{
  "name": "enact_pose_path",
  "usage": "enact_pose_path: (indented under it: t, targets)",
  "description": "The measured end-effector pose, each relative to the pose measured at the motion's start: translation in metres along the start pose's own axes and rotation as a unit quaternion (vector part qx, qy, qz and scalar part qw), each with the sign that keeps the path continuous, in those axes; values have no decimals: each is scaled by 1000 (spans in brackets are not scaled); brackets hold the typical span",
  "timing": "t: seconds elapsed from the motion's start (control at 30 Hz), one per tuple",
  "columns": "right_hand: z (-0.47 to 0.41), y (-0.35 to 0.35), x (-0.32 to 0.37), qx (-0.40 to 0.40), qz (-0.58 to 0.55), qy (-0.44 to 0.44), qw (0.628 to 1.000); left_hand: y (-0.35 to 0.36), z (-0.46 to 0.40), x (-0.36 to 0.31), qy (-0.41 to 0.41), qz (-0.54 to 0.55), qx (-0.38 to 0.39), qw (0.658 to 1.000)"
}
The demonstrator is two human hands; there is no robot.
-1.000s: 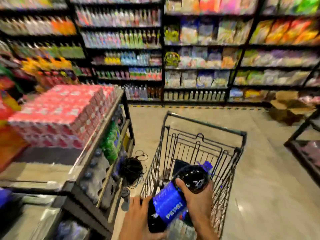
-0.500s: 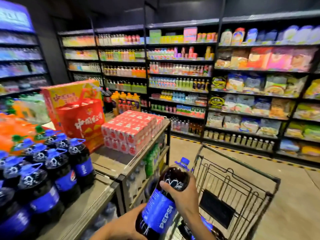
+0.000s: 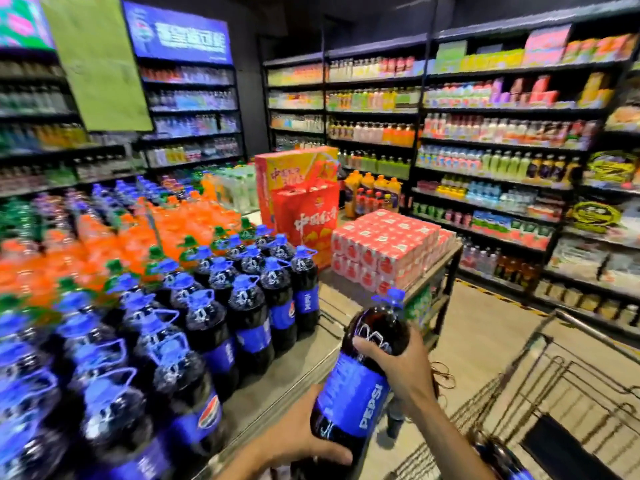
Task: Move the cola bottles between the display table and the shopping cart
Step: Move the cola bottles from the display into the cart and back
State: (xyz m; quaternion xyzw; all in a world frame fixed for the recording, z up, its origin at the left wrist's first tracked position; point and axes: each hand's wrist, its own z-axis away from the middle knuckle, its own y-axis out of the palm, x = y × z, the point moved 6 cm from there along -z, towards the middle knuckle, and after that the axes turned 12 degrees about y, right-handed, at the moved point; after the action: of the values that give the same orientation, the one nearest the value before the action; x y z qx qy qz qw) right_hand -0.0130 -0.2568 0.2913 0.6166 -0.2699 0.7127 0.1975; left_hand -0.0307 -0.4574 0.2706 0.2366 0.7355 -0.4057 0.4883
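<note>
A shop aisle with dark shelves [image 3: 485, 140] of drinks and packets runs along the back and right, and a green sign [image 3: 97, 60] hangs at the upper left. On the left stands the display table [image 3: 277, 386], its grey top bare along the near right edge. Rows of cola bottles [image 3: 214, 327] with blue caps and blue labels stand upright on it, packed close, with orange bottles [image 3: 166, 230] and green-capped ones behind them. Farther back on the table are a red gift bag [image 3: 311, 220] in front of a yellow-and-red box [image 3: 287, 168], and a block of red-and-white cartons [image 3: 384, 247] at the far end. A single bottle [image 3: 356, 382] is held in the air, tilted with its cap away from the person, just beside the table's near edge and between the table and the cart [image 3: 568, 393] at the lower right. The left hand [image 3: 294, 434] cups its base from below, fingers curled round the bottom. The right hand [image 3: 398, 365] grips the shoulder of the bottle from the right, thumb across the dark upper part. In the cart another dark bottle [image 3: 498, 455] shows at the bottom edge, partly hidden by the right forearm.
</note>
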Motion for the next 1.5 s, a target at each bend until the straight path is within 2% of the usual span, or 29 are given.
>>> enact_pose_path:
  t: [0.17,0.33,0.57,0.73,0.87,1.27,1.4,1.5]
  targets:
    - [-1,66,15,93,-24,-22,995,-20,34,26,-13,46,-135,990]
    - [-14,112,16,168,-9,-42,985,-21,57,66,-87,47,-259,961]
    - [-56,157,13,248,20,-52,967,-26,50,67,-156,37,-359,919]
    - [-78,187,4,306,37,-42,950,-40,46,68,-187,-11,-388,903]
    - [-84,210,1,314,22,-29,949,-59,48,85,-195,-41,-389,900]
    - [-73,269,9,244,44,-92,964,-123,47,189,-185,-18,-372,909]
    - [-72,282,4,210,71,-123,967,-131,36,214,-207,-19,-407,890]
    - [-76,291,-1,193,86,-125,969,-134,30,224,-214,-2,-408,888]
